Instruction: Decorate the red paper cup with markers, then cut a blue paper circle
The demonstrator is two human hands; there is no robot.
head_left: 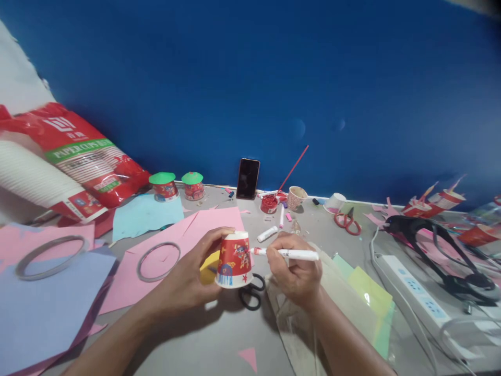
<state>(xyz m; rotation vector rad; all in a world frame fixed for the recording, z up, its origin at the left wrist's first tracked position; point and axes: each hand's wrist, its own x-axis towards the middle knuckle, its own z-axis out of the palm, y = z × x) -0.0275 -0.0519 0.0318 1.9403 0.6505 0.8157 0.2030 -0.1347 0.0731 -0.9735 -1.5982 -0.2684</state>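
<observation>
My left hand (pixel 198 271) grips a red and white paper cup (pixel 235 261), held upside down above the table. The cup bears printed figures and a blue arched drawing near its rim. Closed round a white marker (pixel 299 254), my right hand (pixel 295 271) points its reddish tip at the cup's right side. Whether the tip touches the cup I cannot tell. Below and behind the cup lies a pair of scissors with black handles (pixel 252 297), its blades hidden. Something yellow (pixel 210 267) shows between my left hand and the cup.
Pink paper (pixel 207 222) and blue-violet paper (pixel 50 313) cover the left side. Two cups with green tops (pixel 192 180) stand at the back near a phone (pixel 248 178). Red-handled scissors (pixel 347 223) lie back right. A power strip (pixel 418 295) with cables is at right.
</observation>
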